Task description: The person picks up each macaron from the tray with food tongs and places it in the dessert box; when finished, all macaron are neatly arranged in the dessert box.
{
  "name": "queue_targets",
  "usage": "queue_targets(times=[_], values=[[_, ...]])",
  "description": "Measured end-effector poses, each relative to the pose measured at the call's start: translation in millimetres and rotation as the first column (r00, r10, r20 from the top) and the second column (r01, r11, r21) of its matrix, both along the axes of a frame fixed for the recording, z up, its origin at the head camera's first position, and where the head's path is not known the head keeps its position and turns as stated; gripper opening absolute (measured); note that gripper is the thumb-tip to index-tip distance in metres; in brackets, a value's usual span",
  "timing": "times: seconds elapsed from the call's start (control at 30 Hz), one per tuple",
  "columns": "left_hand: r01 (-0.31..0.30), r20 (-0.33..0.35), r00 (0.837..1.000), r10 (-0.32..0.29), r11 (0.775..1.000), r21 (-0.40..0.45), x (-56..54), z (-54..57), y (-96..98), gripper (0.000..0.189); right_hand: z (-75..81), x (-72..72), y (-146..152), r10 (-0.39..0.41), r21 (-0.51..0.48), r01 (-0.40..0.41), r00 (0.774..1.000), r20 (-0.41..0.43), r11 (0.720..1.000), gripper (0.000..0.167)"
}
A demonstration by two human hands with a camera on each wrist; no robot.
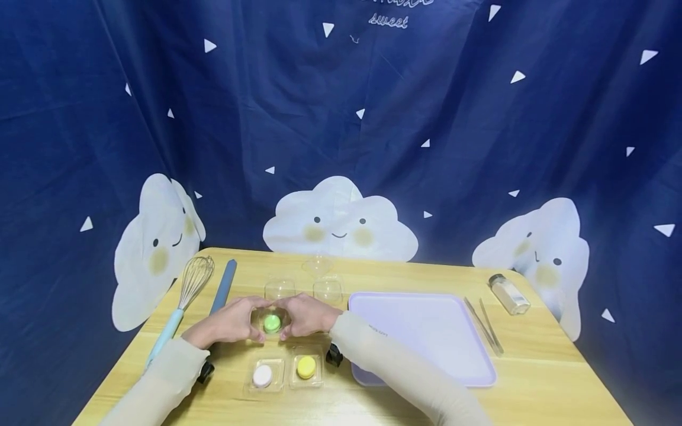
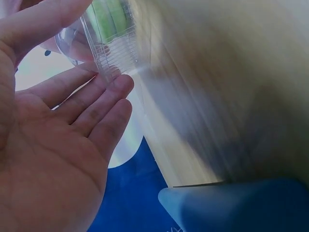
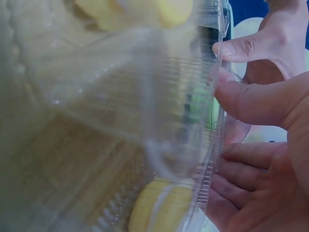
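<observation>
Nearer than the green box (image 1: 258,318) sit the pink box (image 1: 277,376) and yellow box (image 1: 318,376), perhaps leaving the hands room. The left hand (image 1: 234,320) and right hand (image 1: 309,313) pinch the green box's opposite edges, thumbs against fingers, likely steadying it; whether its base meets the table (image 1: 554,361) is hidden. Beyond it, 2 clear shells (image 1: 327,289) blur into the wood.

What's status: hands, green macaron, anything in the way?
Left hand, right hand: both gripping clear case. Green macaron inside. Yellow macaron and pale pink macaron on the near side; nothing seen blocking.
</observation>
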State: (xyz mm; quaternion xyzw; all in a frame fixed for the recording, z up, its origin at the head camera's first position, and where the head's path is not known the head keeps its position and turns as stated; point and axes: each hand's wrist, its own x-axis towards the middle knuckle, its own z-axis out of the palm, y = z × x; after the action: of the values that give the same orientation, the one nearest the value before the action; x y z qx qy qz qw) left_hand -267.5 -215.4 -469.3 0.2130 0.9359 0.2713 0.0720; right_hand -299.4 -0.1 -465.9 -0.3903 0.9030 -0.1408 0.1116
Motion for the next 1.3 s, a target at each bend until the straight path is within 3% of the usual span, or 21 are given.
queue_targets(times=[0.37,0.67,0.97,1.17,1.3], values=[[0.006,-0.019,1.000,-0.006,1.000,-0.005,3.9,2.1,-1.6,0.083,-1.8,3.3,-0.8,-0.018,-0.015,0.018,1.000,-0.018,1.000,0.076],[-0.027,0.003,1.000,0.027,1.000,0.005,4.5,6.6,-2.1,0.086,2.9,6.4,1.0,-0.030,-0.015,0.030,1.000,-0.005,0.999,0.081],[-0.043,-0.138,0.989,0.046,0.999,0.025,-0.9,17.7,-4.8,0.078,10.9,9.0,7.0,-0.043,-0.061,0.043,0.999,-0.006,0.997,0.087],[-0.052,-0.223,0.972,0.072,0.994,0.098,-10.9,33.9,-1.5,0.081,23.3,2.7,14.6,-0.064,-0.193,0.057,0.997,-0.031,0.980,0.089],[-0.074,-0.252,0.962,0.108,0.988,0.137,-23.0,47.5,2.5,0.085,32.2,-7.4,23.2,-0.102,-0.323,0.083,0.994,-0.043,0.943,0.089]])
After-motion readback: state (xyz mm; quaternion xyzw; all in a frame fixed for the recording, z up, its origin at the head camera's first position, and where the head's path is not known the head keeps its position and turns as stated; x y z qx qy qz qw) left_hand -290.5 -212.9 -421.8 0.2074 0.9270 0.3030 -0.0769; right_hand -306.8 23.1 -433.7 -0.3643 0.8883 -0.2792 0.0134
